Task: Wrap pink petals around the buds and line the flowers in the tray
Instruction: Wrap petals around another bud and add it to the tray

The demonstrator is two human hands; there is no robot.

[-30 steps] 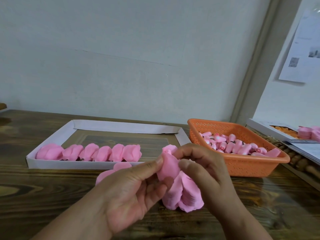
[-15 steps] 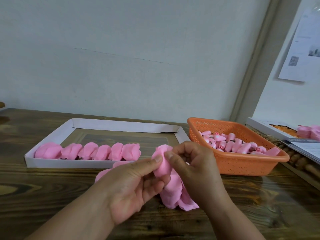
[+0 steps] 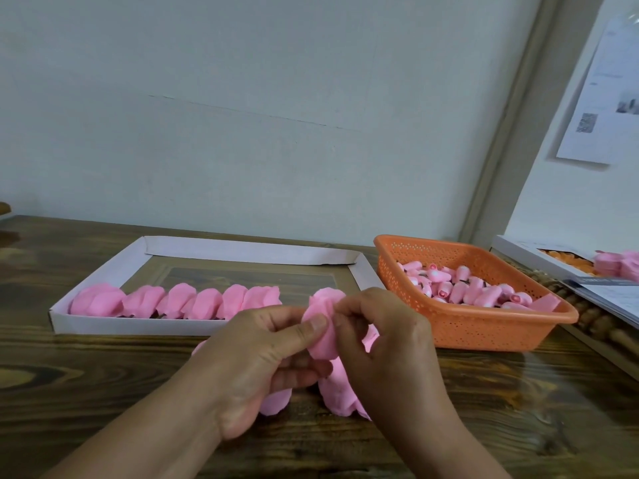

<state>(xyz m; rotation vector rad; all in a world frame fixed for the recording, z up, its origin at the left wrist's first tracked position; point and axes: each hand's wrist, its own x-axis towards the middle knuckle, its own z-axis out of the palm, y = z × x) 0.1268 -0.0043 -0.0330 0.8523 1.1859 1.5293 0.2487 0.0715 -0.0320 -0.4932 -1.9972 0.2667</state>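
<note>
My left hand (image 3: 256, 361) and my right hand (image 3: 383, 344) meet above the table and both pinch a pink flower (image 3: 323, 326), with a petal curved round its bud. The bud itself is hidden inside the petal. Loose pink petals (image 3: 337, 395) lie in a pile on the table beneath my hands. Behind my hands lies a white cardboard tray (image 3: 114, 324) with a row of several finished pink flowers (image 3: 179, 302) along its near side. An orange basket (image 3: 484, 326) at the right holds several pink buds (image 3: 463, 288).
The wooden table (image 3: 69, 375) runs up to a pale wall. At the far right lie a white box with orange pieces (image 3: 560, 264), more pink flowers (image 3: 619, 264), papers and a wooden beaded mat (image 3: 594, 323).
My hands with the flower have drifted a little to the left and lower, and my right fingers have shifted their pinch on the petal.
</note>
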